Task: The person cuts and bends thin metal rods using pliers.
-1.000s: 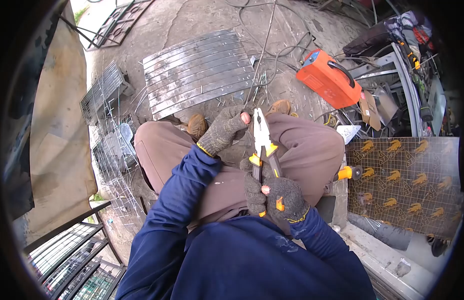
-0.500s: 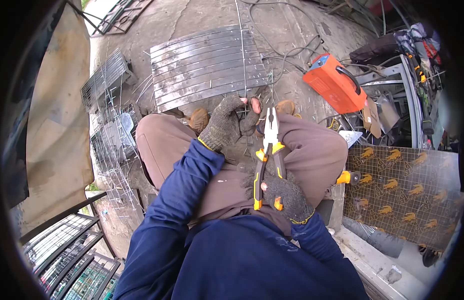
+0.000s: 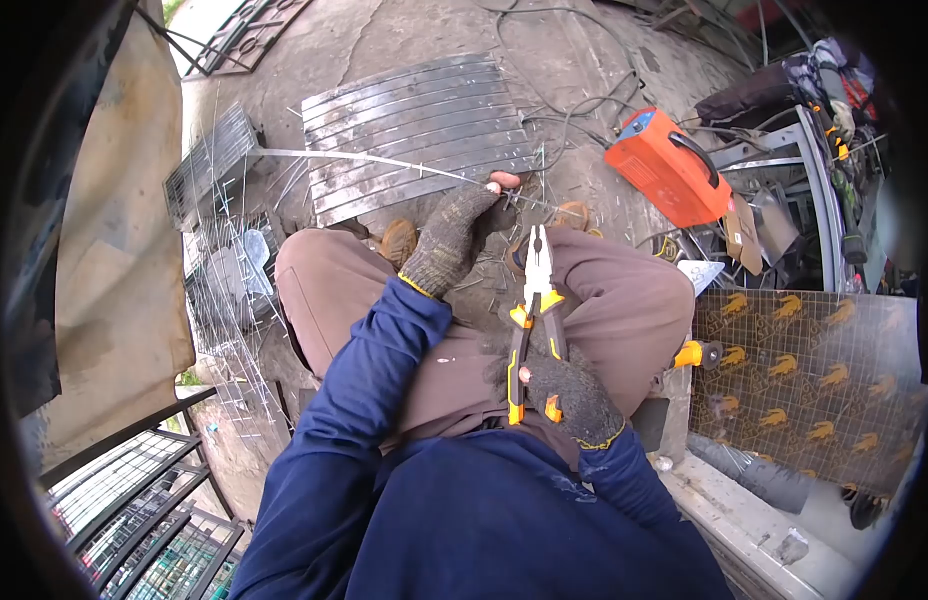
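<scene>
Between thumb and finger, my left hand [image 3: 456, 232] in a dark glove with bare fingertips pinches a thin metal strip [image 3: 369, 157]. The strip runs left from the fingertips across the slatted metal panel [image 3: 414, 115], and a short twisted part of it pokes out to the right. My right hand [image 3: 574, 398], gloved too, is wrapped round the yellow and black handles of the pliers [image 3: 537, 300] above my lap. The plier jaws point away from me, a little apart, with nothing between them.
An orange machine [image 3: 666, 165] with a black handle and cables stands at the right. Wire mesh pieces [image 3: 219, 270] lie at the left. A patterned board [image 3: 799, 380] is at the lower right, and a brown sheet [image 3: 124, 230] hangs at the far left.
The metal strip has swung from pointing straight ahead to pointing left. My left hand has turned with it, its fingertips now closer together. The pliers have shifted slightly left.
</scene>
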Available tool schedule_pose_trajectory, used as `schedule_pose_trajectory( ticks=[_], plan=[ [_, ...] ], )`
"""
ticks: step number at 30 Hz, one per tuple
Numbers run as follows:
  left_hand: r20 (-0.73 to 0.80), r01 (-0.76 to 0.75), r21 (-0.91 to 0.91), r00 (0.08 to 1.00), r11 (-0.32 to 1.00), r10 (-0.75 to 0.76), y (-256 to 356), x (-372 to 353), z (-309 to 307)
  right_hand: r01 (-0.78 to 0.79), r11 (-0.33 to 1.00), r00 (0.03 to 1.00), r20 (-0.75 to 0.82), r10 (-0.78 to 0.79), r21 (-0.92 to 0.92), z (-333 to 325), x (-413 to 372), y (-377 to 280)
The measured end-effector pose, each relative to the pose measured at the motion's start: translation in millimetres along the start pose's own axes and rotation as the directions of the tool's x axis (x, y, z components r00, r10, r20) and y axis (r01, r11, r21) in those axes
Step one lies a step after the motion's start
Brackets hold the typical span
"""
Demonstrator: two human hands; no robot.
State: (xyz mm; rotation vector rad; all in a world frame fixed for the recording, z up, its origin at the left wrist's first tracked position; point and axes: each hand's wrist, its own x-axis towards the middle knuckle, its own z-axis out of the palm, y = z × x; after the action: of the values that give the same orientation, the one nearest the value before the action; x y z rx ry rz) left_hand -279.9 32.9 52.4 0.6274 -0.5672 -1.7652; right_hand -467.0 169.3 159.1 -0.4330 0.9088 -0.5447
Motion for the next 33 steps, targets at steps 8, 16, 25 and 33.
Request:
schedule_pose_trajectory(
  ticks=[8, 16, 25, 33],
  plan=[
    [-0.036, -0.029, 0.026, 0.999, 0.999, 0.030, -4, -3, 2, 0.060, 0.998, 0.998, 0.008, -0.060, -0.031, -7, 3, 10],
    [0.082, 0.039, -0.130, 0.996, 0.991, -0.028, 2, -10, 7, 0.276, 0.961, 0.950, 0.154, -0.271, -0.009, 12, 11, 2],
    [0.068, 0.096, -0.127, 0.994, 0.987, -0.088, 7, -14, 9, 0.041, 0.974, 0.984, 0.160, -0.078, 0.223, 11, 11, -3],
    [0.083, 0.117, -0.213, 0.991, 0.970, -0.102, 7, -15, 9, 0.488, 0.544, 0.834, 0.183, -0.520, -0.683, -24, 26, 28]
  ],
)
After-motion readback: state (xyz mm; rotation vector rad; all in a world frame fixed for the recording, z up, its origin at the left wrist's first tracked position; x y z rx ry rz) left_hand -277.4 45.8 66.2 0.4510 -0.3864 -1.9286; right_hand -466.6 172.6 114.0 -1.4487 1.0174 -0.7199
